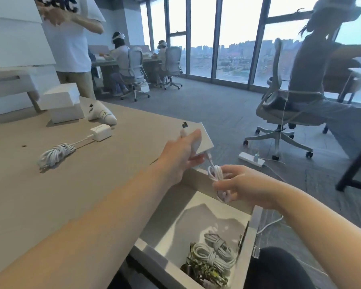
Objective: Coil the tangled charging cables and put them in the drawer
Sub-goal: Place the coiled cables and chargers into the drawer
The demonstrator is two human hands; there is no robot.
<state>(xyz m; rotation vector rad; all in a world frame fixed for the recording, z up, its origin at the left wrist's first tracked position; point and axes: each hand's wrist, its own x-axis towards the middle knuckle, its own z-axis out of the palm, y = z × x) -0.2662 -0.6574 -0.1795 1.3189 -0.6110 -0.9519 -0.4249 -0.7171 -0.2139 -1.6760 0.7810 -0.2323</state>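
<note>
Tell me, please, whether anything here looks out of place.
One coiled cable, plugged into a white charger, lies on the desk rather than in the open drawer with the other coils. Nothing looks spilled or damaged.

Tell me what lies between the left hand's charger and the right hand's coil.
Head view: a short stretch of white cable joins the charger, gripped by the left hand, to the coil pinched by the right hand.

Coiled cables (214,253) in drawer (252,232), right of desk (71,174)
</note>
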